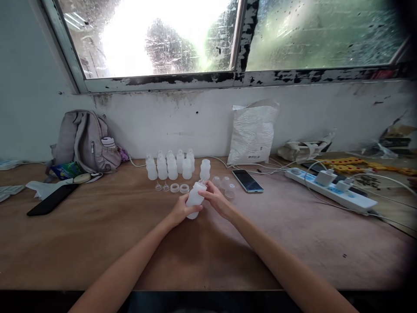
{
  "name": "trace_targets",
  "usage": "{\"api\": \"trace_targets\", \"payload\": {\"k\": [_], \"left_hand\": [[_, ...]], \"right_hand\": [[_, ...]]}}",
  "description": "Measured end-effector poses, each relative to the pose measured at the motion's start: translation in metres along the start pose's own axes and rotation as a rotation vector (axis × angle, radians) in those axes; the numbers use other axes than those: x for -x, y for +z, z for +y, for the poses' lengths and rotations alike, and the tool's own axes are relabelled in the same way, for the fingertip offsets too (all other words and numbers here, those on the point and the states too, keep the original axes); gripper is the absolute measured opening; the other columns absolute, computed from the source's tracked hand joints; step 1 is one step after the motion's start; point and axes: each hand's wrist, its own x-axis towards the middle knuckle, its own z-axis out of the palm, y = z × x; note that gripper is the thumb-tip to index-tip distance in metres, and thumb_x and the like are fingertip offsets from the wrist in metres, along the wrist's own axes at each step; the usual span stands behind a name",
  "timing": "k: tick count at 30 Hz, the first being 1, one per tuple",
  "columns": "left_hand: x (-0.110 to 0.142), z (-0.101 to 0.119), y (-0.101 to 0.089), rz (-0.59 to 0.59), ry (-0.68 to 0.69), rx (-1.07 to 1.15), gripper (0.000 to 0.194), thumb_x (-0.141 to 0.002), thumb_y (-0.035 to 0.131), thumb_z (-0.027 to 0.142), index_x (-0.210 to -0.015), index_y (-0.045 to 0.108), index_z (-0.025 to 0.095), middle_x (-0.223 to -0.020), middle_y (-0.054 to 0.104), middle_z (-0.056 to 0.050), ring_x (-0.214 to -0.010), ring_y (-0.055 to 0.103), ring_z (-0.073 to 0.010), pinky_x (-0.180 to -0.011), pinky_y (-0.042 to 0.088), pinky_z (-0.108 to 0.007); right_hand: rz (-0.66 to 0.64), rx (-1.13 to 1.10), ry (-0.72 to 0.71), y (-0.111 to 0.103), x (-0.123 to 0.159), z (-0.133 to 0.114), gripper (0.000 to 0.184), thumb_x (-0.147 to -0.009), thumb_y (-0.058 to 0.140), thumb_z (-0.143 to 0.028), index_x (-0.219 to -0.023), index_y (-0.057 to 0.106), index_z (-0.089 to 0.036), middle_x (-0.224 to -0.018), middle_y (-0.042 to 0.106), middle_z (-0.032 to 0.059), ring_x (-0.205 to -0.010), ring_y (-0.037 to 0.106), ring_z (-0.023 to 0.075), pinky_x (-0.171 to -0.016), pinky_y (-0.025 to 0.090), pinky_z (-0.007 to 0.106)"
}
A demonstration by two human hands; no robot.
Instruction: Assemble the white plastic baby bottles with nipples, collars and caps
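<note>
Holds a frosted bottle (194, 199) between both hands, left of the smartphone (247, 181) and slightly nearer than it, tilted with the neck toward the phone's side. Curls the left hand (181, 209) around the bottle's body, on the side away from the phone. Grips near the bottle's top with the bent fingers of the right hand (216, 198), on the side toward the phone, close to a small clear piece too blurred to make out. Cannot tell whether the bottle's base touches the tabletop (107, 248). Shows a cluster of standing bottles (172, 168) left of the phone and farther back, some with clear tops. Shows a separate bottle (205, 170) upright, closer to the phone than that cluster. Includes two pale rings (175, 188) lying flat, well left of the phone, and two small clear pieces (158, 188) farther left of it still. Has clear cups (230, 194) just beside the phone's left edge. Rests a white bag (252, 132) upright behind the phone. Runs a white power strip (361, 203) to the phone's right, with adapters (325, 178) plugged in. Includes a gray backpack (86, 141) and a flat black object (52, 200), far left of the phone.
</note>
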Motion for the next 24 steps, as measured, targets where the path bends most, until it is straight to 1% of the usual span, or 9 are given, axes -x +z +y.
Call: {"api": "trace_targets", "payload": {"k": [3, 5, 9, 12, 14, 16, 19, 22, 24], "left_hand": [[0.0, 0.001, 0.002, -0.041, 0.001, -0.034, 0.039, -0.063, 0.064, 0.029, -0.097, 0.056, 0.011, -0.082, 0.06, -0.004, -0.07, 0.052, -0.0148, -0.061, 0.039, -0.023], [0.001, 0.001, 0.003, -0.043, -0.002, -0.102, 0.041, -0.064, 0.063, 0.03, -0.099, 0.056, 0.012, -0.086, 0.06, -0.004, -0.074, 0.053, -0.0162, -0.064, 0.04, -0.024], [0.004, 0.003, 0.006, 0.109, -0.009, -0.345, 0.043, -0.064, 0.062, 0.032, -0.103, 0.055, 0.016, -0.089, 0.062, -0.004, -0.078, 0.054, -0.0184, -0.068, 0.041, -0.026], [0.006, 0.007, 0.01, 0.15, -0.023, -0.357, 0.041, -0.062, 0.063, 0.032, -0.1, 0.056, 0.017, -0.086, 0.061, -0.003, -0.076, 0.054, -0.0181, -0.067, 0.04, -0.026], [0.008, 0.011, 0.014, 0.054, -0.071, -0.196, 0.037, -0.06, 0.064, 0.031, -0.093, 0.057, 0.014, -0.081, 0.061, -0.003, -0.073, 0.054, -0.0173, -0.063, 0.04, -0.025], [0.012, 0.016, 0.018, -0.119, -0.175, 0.08, 0.033, -0.061, 0.062, 0.03, -0.089, 0.055, 0.012, -0.076, 0.06, -0.004, -0.067, 0.055, -0.0165, -0.059, 0.04, -0.025], [0.018, 0.02, 0.024, -0.344, -0.327, 0.519, 0.032, -0.064, 0.052, 0.028, -0.092, 0.052, 0.012, -0.081, 0.06, -0.008, -0.065, 0.057, -0.0182, -0.055, 0.039, -0.026], [0.022, 0.02, 0.029, -0.406, -0.403, 0.722, 0.033, -0.06, 0.049, 0.021, -0.092, 0.05, 0.013, -0.08, 0.06, -0.007, -0.063, 0.059, -0.0183, -0.056, 0.04, -0.028], [0.021, 0.019, 0.031, -0.347, -0.447, 0.714, 0.029, -0.059, 0.049, 0.019, -0.088, 0.05, 0.014, -0.072, 0.058, -0.004, -0.058, 0.057, -0.0157, -0.055, 0.041, -0.028]], "right_hand": [[-0.026, -0.026, 0.044, 0.001, 0.001, -0.001, 0.031, -0.069, 0.055, -0.03, -0.099, 0.054, -0.022, -0.092, 0.058, 0.0026, -0.084, 0.053, 0.0166, -0.07, 0.042, 0.026], [-0.016, 0.0, 0.048, 0.001, 0.0, -0.001, 0.028, -0.069, 0.056, -0.031, -0.094, 0.056, -0.02, -0.088, 0.058, 0.0023, -0.082, 0.053, 0.016, -0.069, 0.041, 0.025], [0.134, 0.112, 0.068, 0.004, -0.001, 0.002, 0.025, -0.064, 0.063, -0.036, -0.078, 0.056, -0.016, -0.075, 0.057, 0.0004, -0.072, 0.052, 0.014, -0.064, 0.039, 0.024], [0.168, 0.141, 0.038, 0.005, -0.001, 0.001, 0.027, -0.062, 0.064, -0.037, -0.078, 0.055, -0.017, -0.078, 0.058, 0.0009, -0.072, 0.051, 0.014, -0.062, 0.039, 0.023], [0.112, 0.079, 0.023, 0.006, 0.002, -0.004, 0.03, -0.062, 0.064, -0.034, -0.086, 0.055, -0.019, -0.09, 0.06, 0.0026, -0.076, 0.053, 0.0145, -0.062, 0.04, 0.023], [-0.002, -0.018, 0.068, 0.007, 0.006, -0.012, 0.036, -0.063, 0.062, -0.033, -0.096, 0.054, -0.021, -0.103, 0.058, 0.004, -0.074, 0.054, 0.0144, -0.058, 0.04, 0.023], [-0.146, -0.122, 0.129, 0.01, 0.012, -0.022, 0.037, -0.065, 0.058, -0.032, -0.1, 0.054, -0.023, -0.105, 0.059, 0.0054, -0.068, 0.057, 0.0143, -0.052, 0.04, 0.023], [-0.117, -0.096, 0.15, 0.012, 0.012, -0.02, 0.031, -0.064, 0.058, -0.031, -0.093, 0.057, -0.019, -0.092, 0.064, 0.0064, -0.063, 0.057, 0.0139, -0.045, 0.038, 0.021], [-0.012, -0.032, 0.199, 0.012, 0.01, -0.012, 0.027, -0.064, 0.058, -0.032, -0.088, 0.057, -0.018, -0.08, 0.065, 0.0054, -0.051, 0.053, 0.0118, -0.037, 0.031, 0.019]]}}
